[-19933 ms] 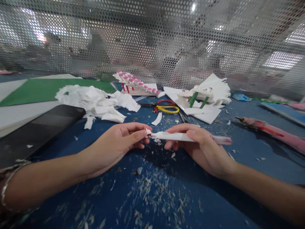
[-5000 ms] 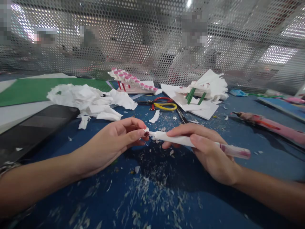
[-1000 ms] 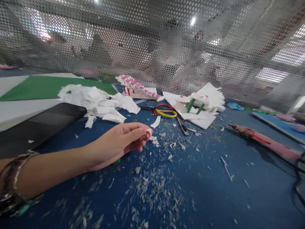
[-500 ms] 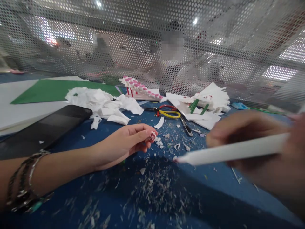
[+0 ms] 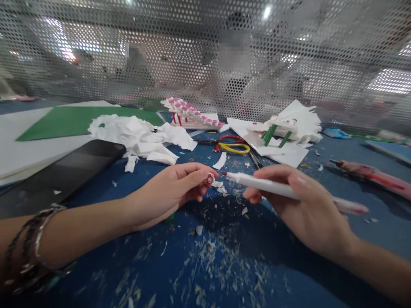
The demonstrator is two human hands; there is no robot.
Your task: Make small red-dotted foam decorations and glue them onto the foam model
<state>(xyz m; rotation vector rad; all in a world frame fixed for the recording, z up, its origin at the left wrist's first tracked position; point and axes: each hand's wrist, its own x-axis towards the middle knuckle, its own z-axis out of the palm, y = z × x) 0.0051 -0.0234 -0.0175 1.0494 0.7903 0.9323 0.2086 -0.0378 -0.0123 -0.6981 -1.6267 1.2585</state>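
Observation:
Between thumb and fingers, my left hand (image 5: 180,188) pinches a small white piece with a dark red face (image 5: 209,179); what it is made of I cannot tell. My right hand (image 5: 305,201) is closed around a white felt-tip marker (image 5: 266,185), held nearly level. Its dark red tip points left and stays a short way apart from the small piece. A capped-looking pinkish end of the marker sticks out behind the right hand. White scraps (image 5: 219,186) lie on the blue table just beyond the fingers.
Behind lie scissors with red and yellow handles (image 5: 236,147), crumpled white paper (image 5: 138,134), a black phone (image 5: 64,171) and a green sheet (image 5: 73,122). Two small white models, one pink-dotted (image 5: 192,113), one on green legs (image 5: 276,130), stand before a perforated metal screen (image 5: 192,51). A pink corded tool (image 5: 369,173) lies right.
Earlier the marker tip was on the small piece. One second ago my right hand was out of view; it has since returned from the right with the marker. My left hand keeps its pinch.

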